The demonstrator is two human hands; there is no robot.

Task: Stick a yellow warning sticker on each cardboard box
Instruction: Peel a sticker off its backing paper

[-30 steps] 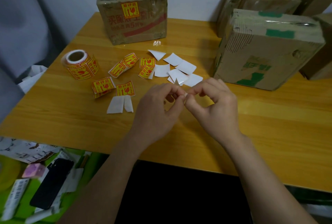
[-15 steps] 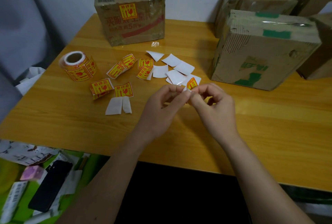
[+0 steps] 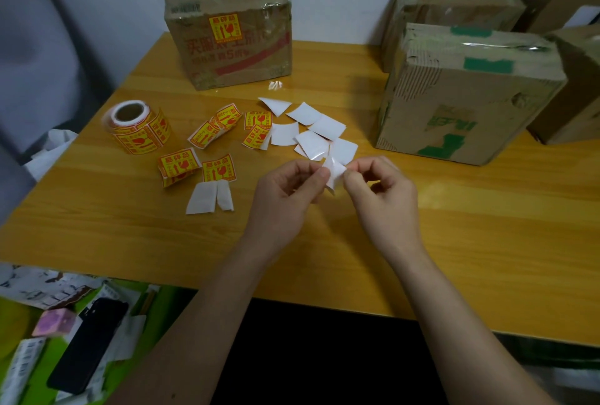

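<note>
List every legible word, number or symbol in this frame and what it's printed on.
"易碎品" with a broken-glass symbol: yellow sticker on the far box.
"易碎品": loose stickers on the table, and probably the sticker roll, though blurred there.
"5": in the red print on the far box; the other characters are too blurred.
Barcode on the far box's top: unreadable.
Green print on the near right box: upside down, unreadable.

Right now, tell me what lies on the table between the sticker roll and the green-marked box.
Head view: between the sticker roll and the green-marked box lie loose yellow stickers and a cluster of white backing papers.
</note>
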